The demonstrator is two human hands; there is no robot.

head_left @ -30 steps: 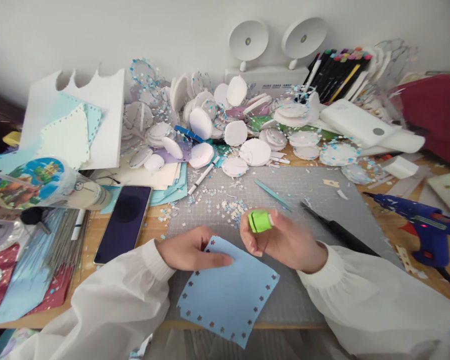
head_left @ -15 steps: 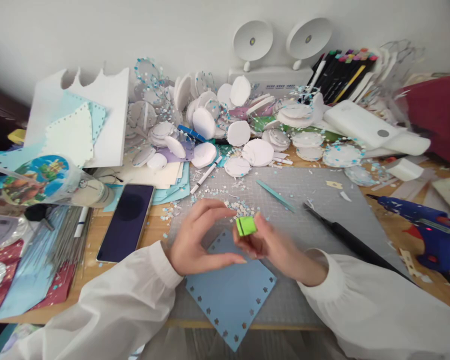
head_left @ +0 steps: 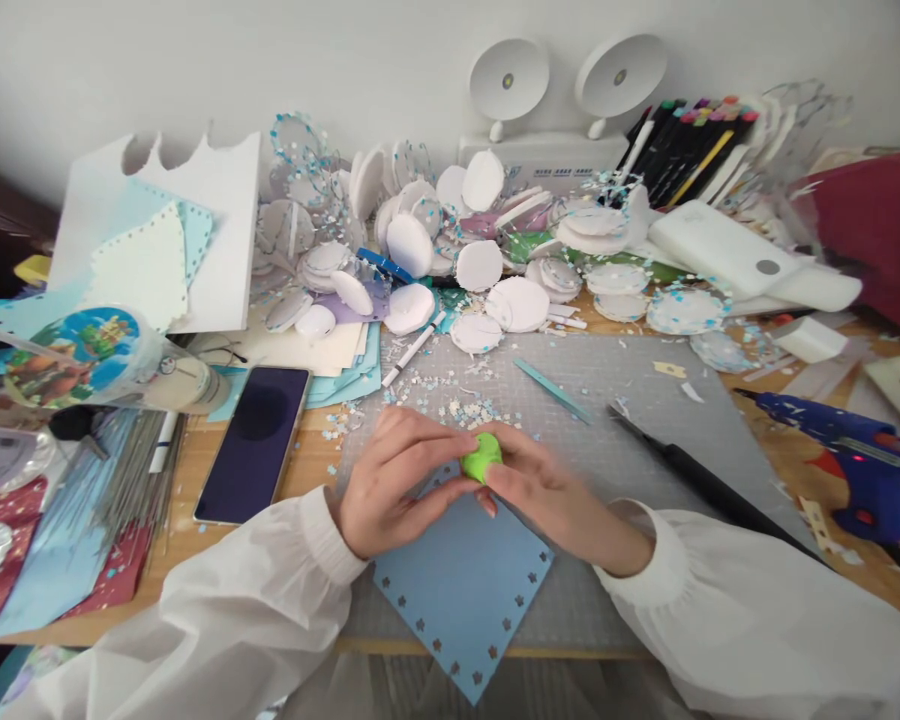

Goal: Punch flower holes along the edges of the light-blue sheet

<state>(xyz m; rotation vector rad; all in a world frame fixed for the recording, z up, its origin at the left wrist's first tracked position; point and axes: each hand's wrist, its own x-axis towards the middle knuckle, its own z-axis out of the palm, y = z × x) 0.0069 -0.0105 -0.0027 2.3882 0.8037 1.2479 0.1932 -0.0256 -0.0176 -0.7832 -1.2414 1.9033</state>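
A small bright-green craft paper punch (head_left: 481, 458) is between my two hands, over the blue paper square (head_left: 461, 590). My right hand (head_left: 551, 490) grips it from the right, thumb across its near side. My left hand (head_left: 412, 475) has closed on its left side, with fingertips and thumb touching it. The paper lies with one corner past the table's front edge. Small flower-shaped holes run along its edges, and its far corner is partly hidden under my hands. Just beyond, tiny white and blue flower cutouts (head_left: 474, 411) are scattered on the grey cutting mat (head_left: 615, 370).
Black-handled tweezers (head_left: 709, 485) and a blue glue gun (head_left: 855, 440) lie at right. A phone (head_left: 253, 445) and a lidded cup (head_left: 120, 360) are at left. White paper discs (head_left: 409, 245) and beaded wire rings crowd the back, before a two-headed lamp (head_left: 544, 160).
My left hand has closed from an open curve onto the green punch. My right hand has turned the punch, so its rounded face now shows, and brought it slightly left.
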